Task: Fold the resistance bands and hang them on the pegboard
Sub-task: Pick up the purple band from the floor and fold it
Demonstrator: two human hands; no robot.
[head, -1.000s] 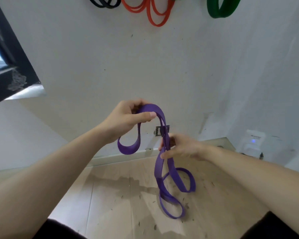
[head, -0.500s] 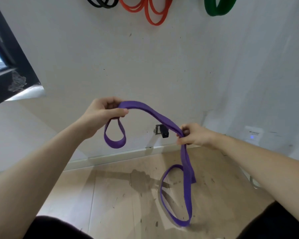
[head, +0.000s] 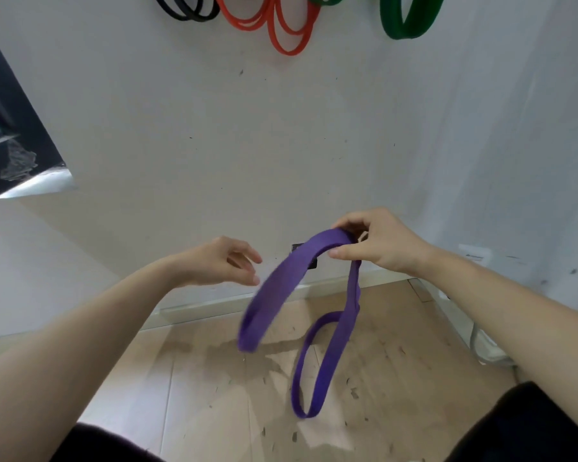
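The right hand (head: 377, 243) pinches the top of the purple band (head: 274, 288), whose loops hang below it, while the left hand (head: 221, 261), fingers relaxed and holding nothing, sits just beside the band.

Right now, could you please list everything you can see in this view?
purple band: one, purple, hanging from the right hand above the floor
black bands: several loops, black, against the wall, top edge
orange bands: several loops, orange, right of the black ones
green band: one wide loop, green, right of the orange
wall: one, white, ahead
floor: one, pale wood, below
window frame: one, black, left edge
left hand: one, fingers relaxed, beside the band, not touching
right hand: one, pinching the band's top
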